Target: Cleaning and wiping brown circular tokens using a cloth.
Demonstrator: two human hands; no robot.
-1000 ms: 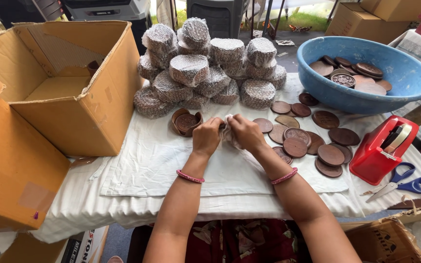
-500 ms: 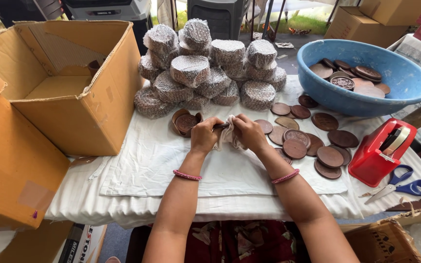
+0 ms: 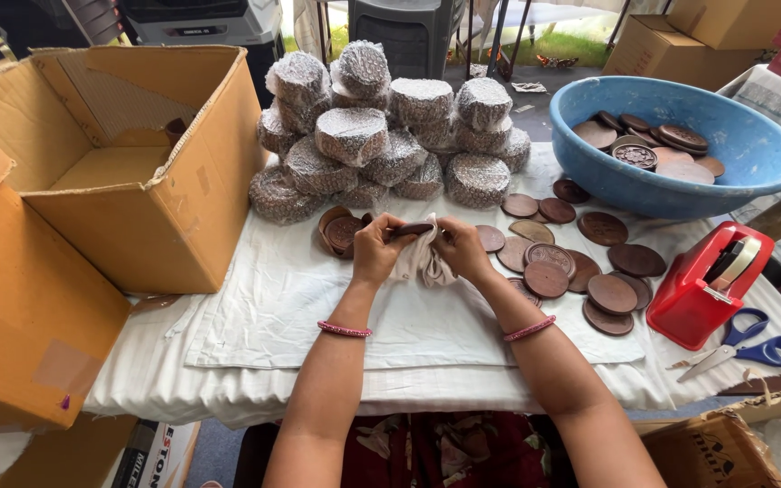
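Note:
My left hand [image 3: 375,249] and my right hand [image 3: 463,250] meet over the white cloth-covered table [image 3: 273,307]. Between them they hold a dark brown round wooden disc [image 3: 413,229] and a crumpled pale cloth [image 3: 424,262] that hangs under it. The left fingers pinch the disc's left edge; the right hand grips the cloth and the disc's right side. A small stack of brown discs [image 3: 341,230] lies just left of my left hand. Several loose brown discs [image 3: 580,262] are spread to the right of my right hand.
A pile of bubble-wrapped round bundles [image 3: 381,145] stands behind my hands. An open cardboard box [image 3: 137,154] lies at left. A blue basin [image 3: 752,154] with discs sits at back right. A red tape dispenser [image 3: 711,285] and blue-handled scissors [image 3: 752,348] lie at right.
Both hands have lifted the disc and cloth slightly off the table and drawn closer together; the cloth now hangs bunched beneath the disc.

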